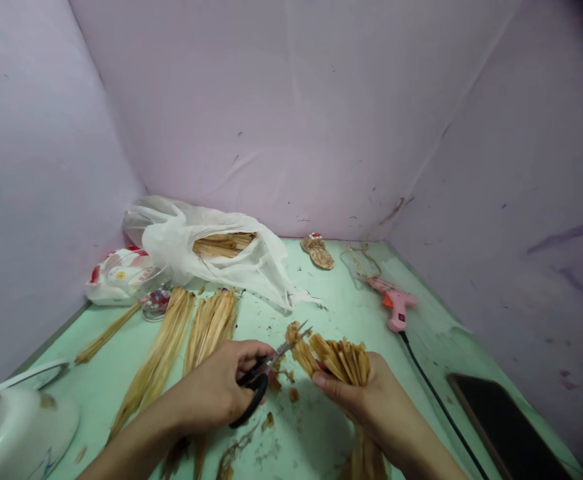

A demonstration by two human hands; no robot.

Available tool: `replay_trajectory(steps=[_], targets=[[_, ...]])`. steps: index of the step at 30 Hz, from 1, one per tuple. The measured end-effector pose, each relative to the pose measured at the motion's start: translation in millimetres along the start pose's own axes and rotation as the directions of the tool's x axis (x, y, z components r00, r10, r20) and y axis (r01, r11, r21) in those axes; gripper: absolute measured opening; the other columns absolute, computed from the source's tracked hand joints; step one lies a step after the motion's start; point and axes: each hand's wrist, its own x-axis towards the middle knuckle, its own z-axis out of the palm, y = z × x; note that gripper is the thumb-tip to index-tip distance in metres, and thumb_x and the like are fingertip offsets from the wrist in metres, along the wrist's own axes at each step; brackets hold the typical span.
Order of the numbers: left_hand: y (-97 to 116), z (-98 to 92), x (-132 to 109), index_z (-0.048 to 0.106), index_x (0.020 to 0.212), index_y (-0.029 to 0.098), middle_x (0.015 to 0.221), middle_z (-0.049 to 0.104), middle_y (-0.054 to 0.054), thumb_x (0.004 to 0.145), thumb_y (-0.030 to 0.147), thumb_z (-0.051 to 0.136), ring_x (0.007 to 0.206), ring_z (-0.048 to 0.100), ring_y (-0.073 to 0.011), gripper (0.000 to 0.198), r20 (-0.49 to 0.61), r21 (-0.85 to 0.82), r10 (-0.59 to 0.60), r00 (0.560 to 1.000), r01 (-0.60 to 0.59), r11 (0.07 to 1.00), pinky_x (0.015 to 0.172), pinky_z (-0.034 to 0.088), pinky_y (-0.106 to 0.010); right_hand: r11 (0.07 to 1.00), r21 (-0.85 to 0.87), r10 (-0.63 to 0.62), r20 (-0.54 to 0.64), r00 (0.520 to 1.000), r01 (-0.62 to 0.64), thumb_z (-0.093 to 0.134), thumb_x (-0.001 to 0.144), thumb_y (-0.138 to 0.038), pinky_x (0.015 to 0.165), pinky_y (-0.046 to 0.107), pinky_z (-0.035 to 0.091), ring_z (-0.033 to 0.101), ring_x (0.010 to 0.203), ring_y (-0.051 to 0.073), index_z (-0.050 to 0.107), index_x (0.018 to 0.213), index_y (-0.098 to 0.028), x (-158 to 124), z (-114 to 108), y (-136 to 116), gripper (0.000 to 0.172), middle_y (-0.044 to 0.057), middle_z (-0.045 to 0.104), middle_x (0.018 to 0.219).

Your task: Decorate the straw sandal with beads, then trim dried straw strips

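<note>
In my left hand point(231, 383) is a pair of black-handled scissors point(255, 393), fingers through the handles. The slightly parted blades reach up and right to the ragged end of a dried strip. My right hand point(364, 400) is closed round a bundle of dried straw-coloured strips point(341, 360), its cut-looking ends pointing up and its tail hanging below the hand. Brown scraps point(268, 421) lie on the table under the blades. Two more bunches of dried strips, a left bunch point(164, 347) and a nearer bunch point(214, 320), lie left of the scissors, partly behind my left arm.
A white plastic bag point(221, 220) with dried strips inside lies at the back. Beside it are a red-and-white packet point(121, 277) and a small container of beads point(156, 303). A woven ornament point(317, 252), a pink glue gun point(396, 307) with its cord, a phone point(504, 427) and a white pot point(36, 433) surround the workspace.
</note>
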Motion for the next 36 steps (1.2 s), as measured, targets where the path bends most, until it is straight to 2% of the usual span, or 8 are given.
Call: replay_trajectory(steps=[3,7,12,18,22,25,33,36], targets=[[0.7,-0.6,-1.1,0.059,0.084,0.014,0.072,0.060,0.000,0.064,0.020,0.056,0.067,0.054,-0.0127,0.020,0.023,0.053,0.054,0.998,-0.055,0.997,0.053,0.043,-0.019,1.000,0.015,-0.011,0.043,0.999,0.010,0.067,0.059,-0.027,0.047,0.022,0.026,0.030,0.050,0.009,0.050,0.055,-0.017,-2.0,2.9,-1.7,0.020,-0.006,0.038,0.052],[-7.5,-2.8,-0.4,0.059,0.086,0.015,0.086,0.063,-0.004,0.061,0.020,0.058,0.069,0.059,-0.0157,0.025,0.050,-0.048,-0.009,0.999,0.011,0.999,0.046,0.044,-0.020,1.000,0.017,0.021,0.055,0.998,-0.022,0.068,0.057,-0.026,0.047,0.022,0.026,0.029,0.050,0.009,0.049,0.053,-0.017,-2.8,4.0,-1.8,0.021,-0.006,0.037,0.051],[-13.5,-6.6,2.2,0.055,0.091,0.015,0.087,0.062,-0.005,0.060,0.017,0.056,0.058,0.062,-0.0157,0.032,0.051,-0.123,-0.044,0.998,0.051,0.991,0.038,0.045,-0.021,0.998,0.052,0.024,0.046,0.999,-0.026,0.070,0.055,-0.025,0.047,0.022,0.029,0.034,0.050,0.009,0.055,0.053,-0.017,-1.7,1.6,-2.8,0.018,-0.006,0.042,0.051],[1.2,-13.4,-4.5,0.049,0.103,0.016,0.088,0.062,-0.006,0.056,0.016,0.062,0.063,0.061,-0.0151,0.049,-0.070,-0.167,-0.061,0.996,0.049,0.985,0.041,0.045,-0.020,0.979,0.192,0.079,-0.042,0.996,-0.070,0.075,0.058,-0.029,0.052,0.022,0.038,0.046,0.054,0.011,0.062,0.067,-0.014,-2.0,-0.7,-4.2,0.021,-0.003,0.053,0.058],[11.8,-17.8,-13.3,0.048,0.105,0.018,0.084,0.062,-0.004,0.059,0.020,0.061,0.062,0.059,-0.0151,0.048,-0.181,-0.115,-0.079,0.980,0.059,0.992,0.040,0.042,-0.020,0.854,0.501,0.201,-0.066,0.977,-0.142,0.078,0.055,-0.030,0.058,0.025,0.047,0.056,0.055,0.013,0.066,0.075,-0.016,-1.7,-3.8,-3.0,0.026,-0.002,0.061,0.061],[12.7,-19.0,-15.8,0.047,0.106,0.018,0.084,0.062,-0.004,0.059,0.020,0.060,0.062,0.059,-0.0152,0.048,-0.217,-0.115,-0.084,0.973,0.060,0.992,0.040,0.041,-0.021,0.773,0.609,0.254,-0.042,0.966,-0.177,0.080,0.050,-0.023,0.058,0.027,0.050,0.060,0.055,0.016,0.068,0.074,-0.016,-1.3,-5.8,-4.2,0.028,0.001,0.067,0.063],[9.2,-14.0,-13.3,0.050,0.103,0.018,0.077,0.063,-0.001,0.060,0.020,0.061,0.062,0.059,-0.0142,0.045,-0.204,-0.075,-0.054,0.978,0.039,0.996,0.042,0.039,-0.019,0.736,0.657,0.320,-0.129,0.939,-0.160,0.076,0.053,-0.021,0.052,0.025,0.048,0.058,0.049,0.014,0.071,0.064,-0.012,2.7,-6.7,-5.2,0.016,0.002,0.065,0.054],[10.2,-23.1,-15.4,0.053,0.103,0.016,0.060,0.056,0.004,0.063,0.026,0.061,0.053,0.054,-0.0120,0.042,-0.310,0.018,0.012,0.951,-0.007,1.000,0.043,0.038,-0.019,0.732,0.663,0.327,-0.140,0.935,-0.157,0.074,0.054,-0.020,0.053,0.024,0.049,0.058,0.051,0.014,0.071,0.064,-0.012,3.9,-7.7,-4.7,0.014,0.003,0.066,0.056]])
